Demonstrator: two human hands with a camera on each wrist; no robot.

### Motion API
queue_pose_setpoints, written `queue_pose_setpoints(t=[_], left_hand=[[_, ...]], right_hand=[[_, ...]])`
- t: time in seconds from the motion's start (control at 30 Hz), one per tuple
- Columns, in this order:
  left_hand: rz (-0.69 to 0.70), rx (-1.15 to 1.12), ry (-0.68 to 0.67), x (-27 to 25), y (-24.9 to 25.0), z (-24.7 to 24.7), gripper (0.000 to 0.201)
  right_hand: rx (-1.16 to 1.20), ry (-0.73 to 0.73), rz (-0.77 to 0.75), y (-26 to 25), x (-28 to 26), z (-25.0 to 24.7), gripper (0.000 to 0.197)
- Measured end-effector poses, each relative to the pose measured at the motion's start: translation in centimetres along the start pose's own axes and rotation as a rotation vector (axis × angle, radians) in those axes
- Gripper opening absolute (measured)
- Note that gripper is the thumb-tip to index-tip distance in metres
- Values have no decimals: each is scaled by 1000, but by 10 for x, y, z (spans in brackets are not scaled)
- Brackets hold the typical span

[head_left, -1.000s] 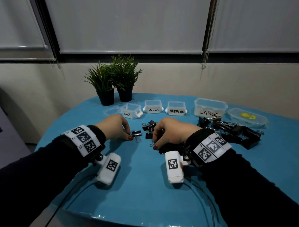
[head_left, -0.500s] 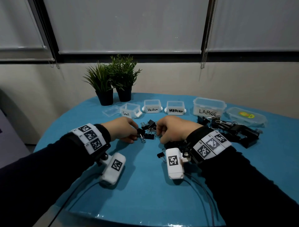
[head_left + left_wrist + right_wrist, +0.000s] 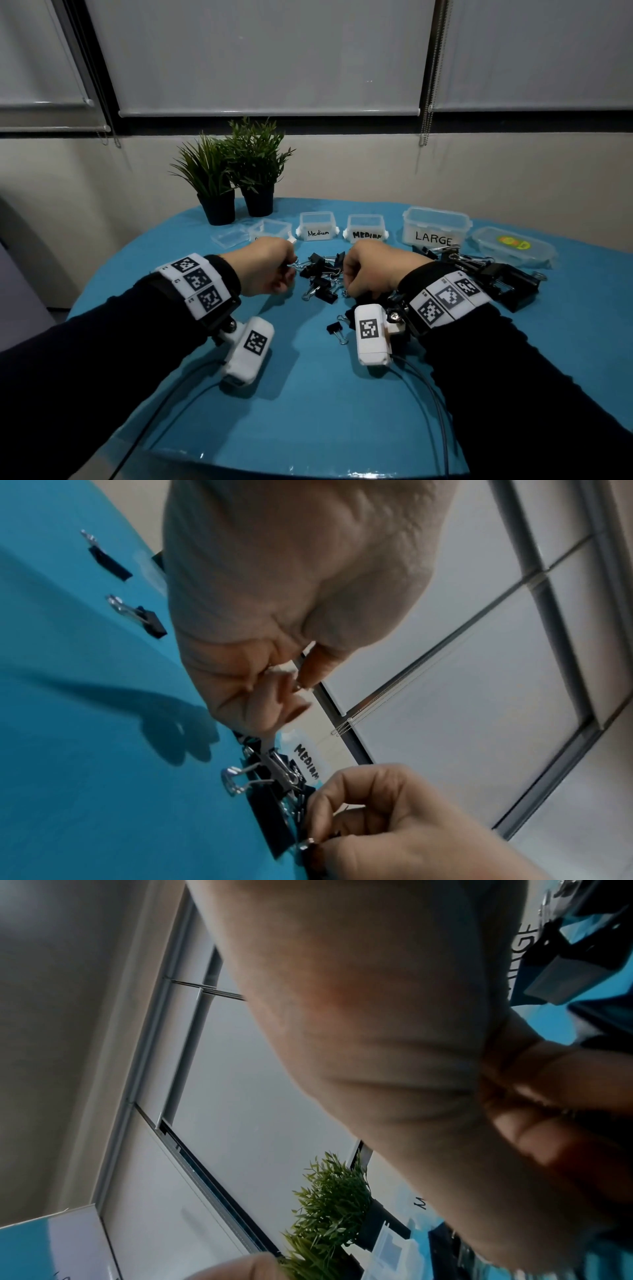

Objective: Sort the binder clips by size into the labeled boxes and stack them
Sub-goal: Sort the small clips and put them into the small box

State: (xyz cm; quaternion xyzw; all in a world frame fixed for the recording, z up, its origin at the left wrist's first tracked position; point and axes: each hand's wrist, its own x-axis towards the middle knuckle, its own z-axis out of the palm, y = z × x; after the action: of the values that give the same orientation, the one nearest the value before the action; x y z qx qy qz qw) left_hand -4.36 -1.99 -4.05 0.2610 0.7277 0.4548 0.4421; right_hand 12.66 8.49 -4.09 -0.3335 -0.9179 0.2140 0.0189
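Several black binder clips [image 3: 322,279] lie heaped on the blue table between my hands. Bigger black clips [image 3: 496,277] are piled to the right, in front of the LARGE box [image 3: 435,226]. My left hand [image 3: 286,270] is curled and pinches the wire handles of a small clip [image 3: 293,266] just in front of the Small box [image 3: 270,228], which it partly hides. My right hand [image 3: 347,284] is curled at the heap's right edge; in the left wrist view it [image 3: 318,837] pinches a clip's silver handle [image 3: 306,842]. Two Medium boxes [image 3: 317,226] [image 3: 366,228] stand open behind.
Two potted plants [image 3: 236,178] stand at the back left, with a small clear lid [image 3: 229,236] in front of them. A lidded clear container [image 3: 513,245] sits at the far right. One small clip [image 3: 337,330] lies alone by my right wrist camera. Cables trail off the near table edge.
Both hands have moved forward to the clip heap. The left hand picked the small clip off the table and carried it toward the Small box. The right hand closed on a clip handle.
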Motion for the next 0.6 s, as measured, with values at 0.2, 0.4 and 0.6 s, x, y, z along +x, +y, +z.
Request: queue_pose_setpoints(t=[0.2,0.4,0.6], left_hand=[[-150,-118,-211,-8,6,10,40],[-117,-210,-189,-8,5,42,24],[-125,-528,-319,-8,8,48,53]], right_hand=[[78,48,-49,8,2,-2,9],[321,139,-113,15,3,-7,13],[614,146,-260,9,4,-6,17]])
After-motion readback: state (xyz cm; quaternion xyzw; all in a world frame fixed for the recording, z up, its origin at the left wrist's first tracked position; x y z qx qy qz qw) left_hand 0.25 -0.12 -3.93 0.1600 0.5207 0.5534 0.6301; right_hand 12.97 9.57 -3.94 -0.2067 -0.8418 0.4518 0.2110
